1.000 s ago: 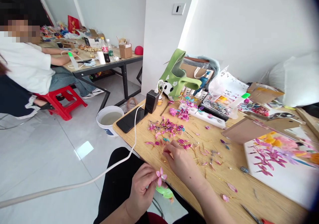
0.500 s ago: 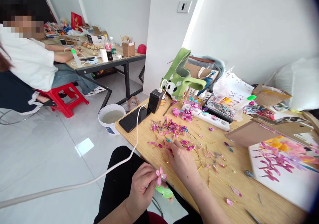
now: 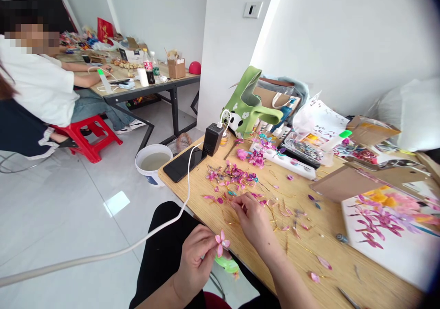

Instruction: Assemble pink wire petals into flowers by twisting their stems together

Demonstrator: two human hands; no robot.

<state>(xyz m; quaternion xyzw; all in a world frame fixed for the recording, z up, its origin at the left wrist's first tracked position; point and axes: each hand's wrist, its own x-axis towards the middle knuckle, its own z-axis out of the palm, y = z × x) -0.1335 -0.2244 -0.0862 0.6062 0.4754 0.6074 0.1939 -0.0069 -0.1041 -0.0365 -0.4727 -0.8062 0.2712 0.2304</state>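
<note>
A pink flower with a white bead at its centre is pinched between the thumb and fingers of my left hand, just in front of the table edge. My right hand is over the tabletop, thumb and forefinger pressed together beside loose pink petals and a small teal piece. What its fingertips hold, if anything, is too small to make out. Behind it lies a pile of magenta wired flowers. More petals on gold wires are scattered to the right.
A black phone, a power bank and a white cable are at the table's left end. A white foam strip bears flowers. A painted flower picture stands right. Below is a water bucket; another person sits far left.
My right hand has shifted slightly to the right, drawing back from the petals with its fingertips still together. My left hand holds the flower in the same place.
</note>
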